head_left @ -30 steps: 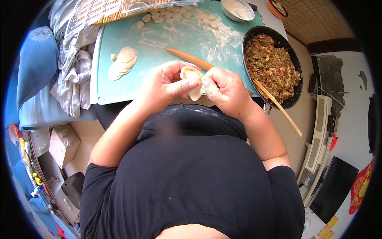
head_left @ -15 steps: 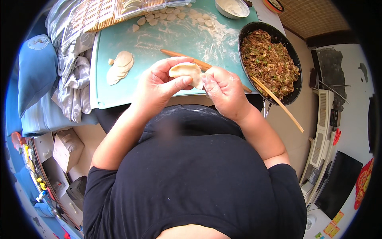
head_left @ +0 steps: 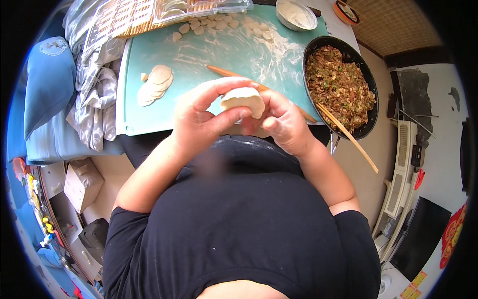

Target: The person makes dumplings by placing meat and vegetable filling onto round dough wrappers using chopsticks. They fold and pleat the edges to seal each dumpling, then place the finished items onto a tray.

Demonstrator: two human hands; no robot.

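Note:
A pale folded dumpling (head_left: 244,101) is held over the near edge of the mat, its pleated rim showing. My left hand (head_left: 206,112) grips it between the thumb in front and the fingers behind. Close against its right side is my right hand (head_left: 289,124), thumb apart from the dumpling and fingers partly hidden behind it. Beyond the hands a wooden rolling pin (head_left: 224,73) lies slanted on the floury green mat (head_left: 191,79). To the left, several round dough wrappers (head_left: 158,82) overlap in a pile beside a small dough piece (head_left: 144,77).
At right stands a black pan (head_left: 377,102) of minced filling (head_left: 341,82), with chopsticks (head_left: 351,140) jutting over its near rim. A metal bowl of flour (head_left: 297,15) and several dough pieces (head_left: 219,24) lie at the far side, near a woven tray (head_left: 132,30) and a clear plastic box (head_left: 199,9).
My right thumb has come off the dumpling's edge and the right hand has opened. The left hand still grips the dumpling, now tilted more upright. The view has shifted slightly.

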